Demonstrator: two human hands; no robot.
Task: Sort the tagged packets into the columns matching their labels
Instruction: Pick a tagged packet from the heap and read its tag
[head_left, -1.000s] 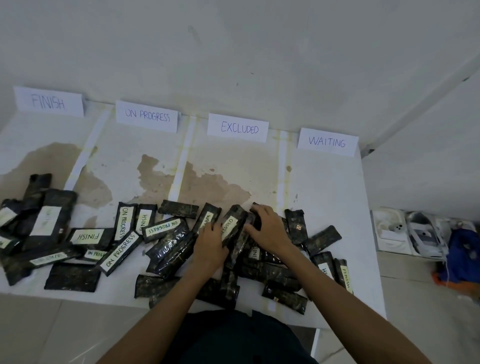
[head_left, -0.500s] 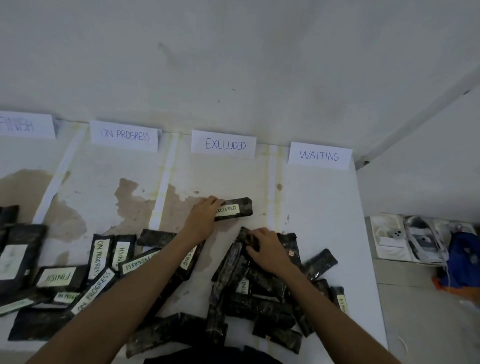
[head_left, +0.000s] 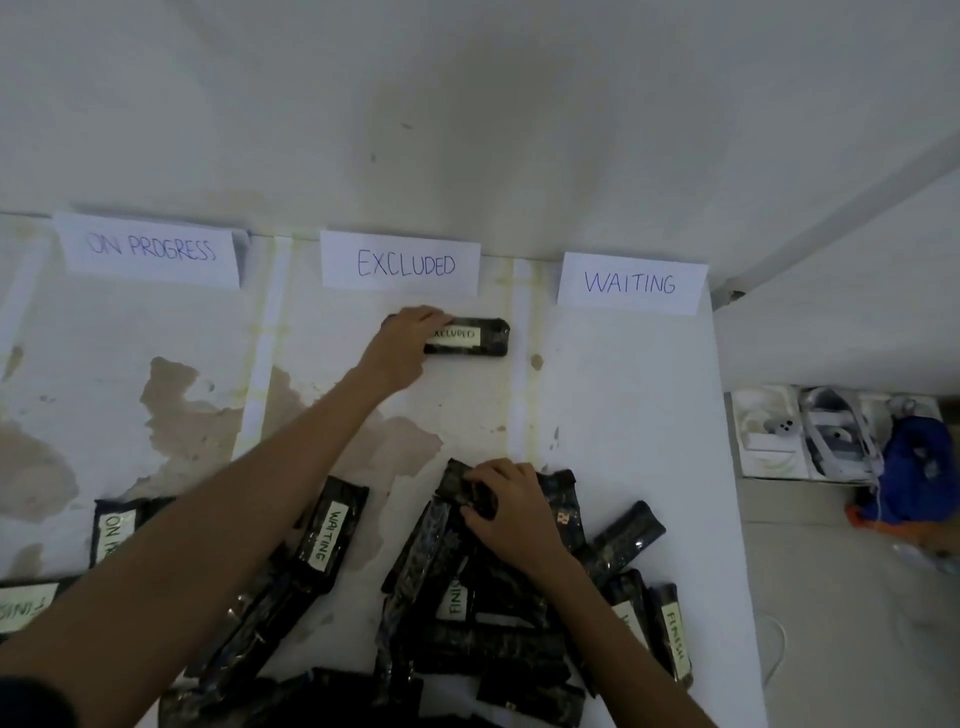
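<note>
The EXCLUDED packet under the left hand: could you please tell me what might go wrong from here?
The left hand holds the EXCLUDED packet close to the tape line; a careless release could leave it skewed across it.
The right hand grips a pile packet whose tag is hidden; placed unread, it may land wrongly.
The WAITING packet lies loose in the EXCLUDED column and could be mistaken for sorted.
</note>
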